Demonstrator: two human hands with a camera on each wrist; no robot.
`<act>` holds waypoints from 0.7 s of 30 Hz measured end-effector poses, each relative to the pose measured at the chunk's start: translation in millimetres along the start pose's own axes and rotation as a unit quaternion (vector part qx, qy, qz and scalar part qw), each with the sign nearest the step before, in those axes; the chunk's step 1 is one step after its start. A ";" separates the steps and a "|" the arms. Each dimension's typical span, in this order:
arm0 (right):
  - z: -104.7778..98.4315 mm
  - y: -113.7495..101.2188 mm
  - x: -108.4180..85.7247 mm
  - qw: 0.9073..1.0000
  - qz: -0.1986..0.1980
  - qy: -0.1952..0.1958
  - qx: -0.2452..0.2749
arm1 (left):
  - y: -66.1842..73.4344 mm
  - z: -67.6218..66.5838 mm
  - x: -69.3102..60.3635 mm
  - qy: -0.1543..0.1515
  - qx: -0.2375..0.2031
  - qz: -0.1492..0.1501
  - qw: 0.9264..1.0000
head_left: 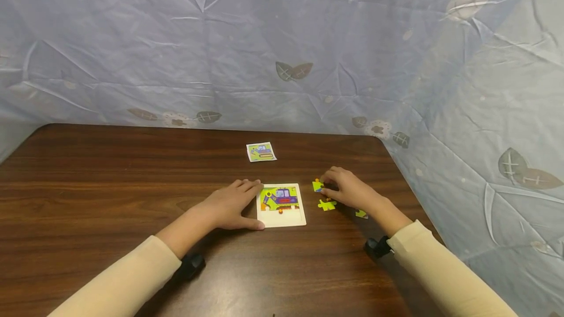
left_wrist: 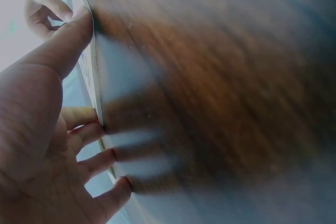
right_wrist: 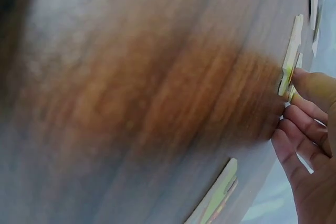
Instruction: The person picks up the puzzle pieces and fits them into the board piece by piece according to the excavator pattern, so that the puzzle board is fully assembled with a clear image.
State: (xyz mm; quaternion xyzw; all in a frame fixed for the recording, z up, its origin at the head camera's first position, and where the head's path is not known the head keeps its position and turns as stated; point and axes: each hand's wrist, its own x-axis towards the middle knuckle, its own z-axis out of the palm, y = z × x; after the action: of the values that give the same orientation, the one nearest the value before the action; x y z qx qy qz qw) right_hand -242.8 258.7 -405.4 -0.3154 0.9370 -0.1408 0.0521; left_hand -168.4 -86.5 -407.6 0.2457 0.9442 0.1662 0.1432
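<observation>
Basically, right hand [head_left: 348, 187] has the upper loose piece [head_left: 317, 186] pinched at its right side between thumb and fingers; most of it pokes out left of the grip, just right of the puzzle tray [head_left: 286, 220]. Second piece [head_left: 326, 205] sits just below that grip, third piece [head_left: 361, 214] near the right wrist. Left hand [head_left: 231, 204] isn't gripping: fingers spread, thumb on tray's lower-left corner, fingertips at its upper-left. Tray's upper part shows a digger; lower strip bare. Picture card [head_left: 262, 152] lies beyond the tray.

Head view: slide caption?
Left hand touches square white puzzle tray; right hand among loose green jigsaw pieces on brown woodgrain table.
</observation>
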 end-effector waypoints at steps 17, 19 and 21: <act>-3.5 -1.8 -0.7 1.000 -0.004 -0.018 -0.022 | 1.0 -0.8 -2.0 -0.003 -0.008 -0.004 1.000; -5.0 -5.2 -1.0 1.000 -0.008 -0.010 -0.018 | 1.0 -1.0 -2.0 -0.002 -0.008 -0.003 1.000; -6.6 -11.4 -0.8 1.000 -0.015 -0.002 -0.012 | 0.9 -1.1 -1.9 -0.001 -0.007 -0.001 1.000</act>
State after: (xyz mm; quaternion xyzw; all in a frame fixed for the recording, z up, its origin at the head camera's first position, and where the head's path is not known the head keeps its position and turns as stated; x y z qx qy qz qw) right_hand -236.8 252.1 -395.7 -0.3306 0.9335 -0.1302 0.0479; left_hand -166.8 -86.9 -405.9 0.2439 0.9432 0.1722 0.1459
